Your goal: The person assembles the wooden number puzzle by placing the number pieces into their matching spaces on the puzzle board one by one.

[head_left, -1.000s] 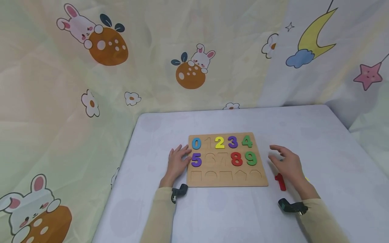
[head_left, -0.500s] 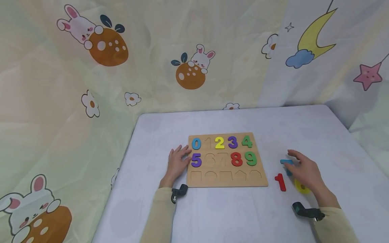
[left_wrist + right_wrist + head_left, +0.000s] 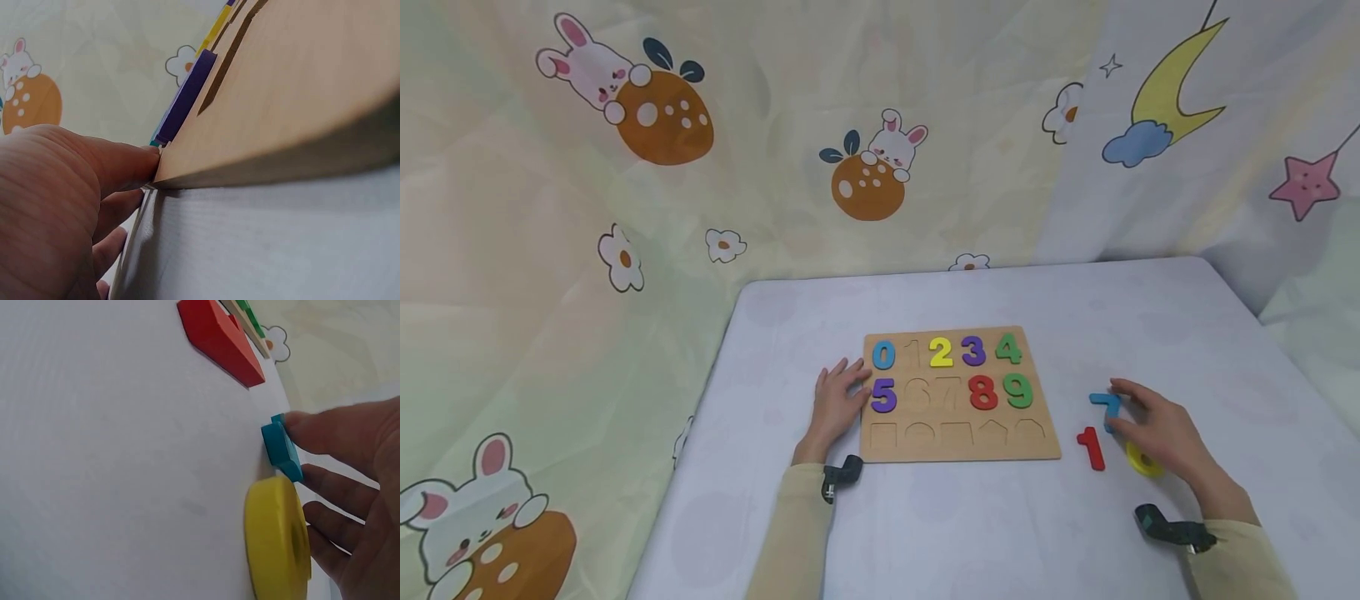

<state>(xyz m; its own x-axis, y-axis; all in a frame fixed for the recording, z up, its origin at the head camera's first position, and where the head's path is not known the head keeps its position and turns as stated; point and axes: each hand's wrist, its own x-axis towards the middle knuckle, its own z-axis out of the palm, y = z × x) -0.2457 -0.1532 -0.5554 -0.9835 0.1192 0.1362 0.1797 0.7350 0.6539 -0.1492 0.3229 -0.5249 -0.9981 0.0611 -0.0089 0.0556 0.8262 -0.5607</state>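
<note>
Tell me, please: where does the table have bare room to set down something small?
Bare table lies beyond the board, and in front of it, between the sleeves. A narrower strip separates the board and the red 1. Crowded: right of that strip, where the red 1, blue 7 and yellow number lie close together at the right hand.

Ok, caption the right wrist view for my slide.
Fingers touch a blue seven, with a yellow piece and red number one nearby.
</note>
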